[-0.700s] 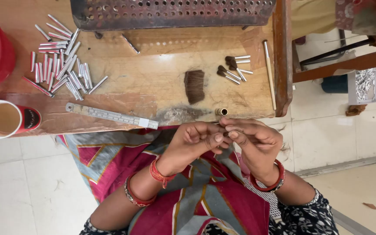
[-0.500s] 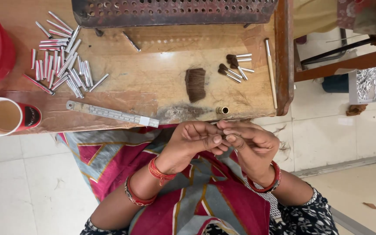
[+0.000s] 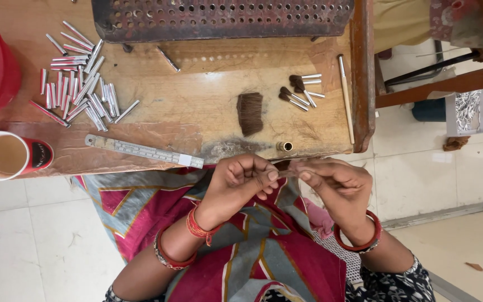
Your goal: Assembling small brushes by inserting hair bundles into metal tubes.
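Two hands, mine, meet just below the near edge of the wooden workbench [image 3: 208,106]. Left hand [image 3: 241,182]: fingers curled, thumb and forefinger pinched on one end of a thin brush tuft [image 3: 287,173]. Right hand [image 3: 331,182]: fingertips [image 3: 305,175] pinched on the other end. Tuft lies level between both pinches, over my lap, just beneath a small brass ferrule [image 3: 284,146] on the bench edge. On the bench: a loose bristle bundle [image 3: 250,113], finished small brushes [image 3: 300,92], a heap of metal ferrule tubes [image 3: 76,92], a steel ruler [image 3: 143,151], a cup of tea [image 3: 4,155]. Change since half a second ago: hands sit slightly lower and further apart, tuft more exposed.
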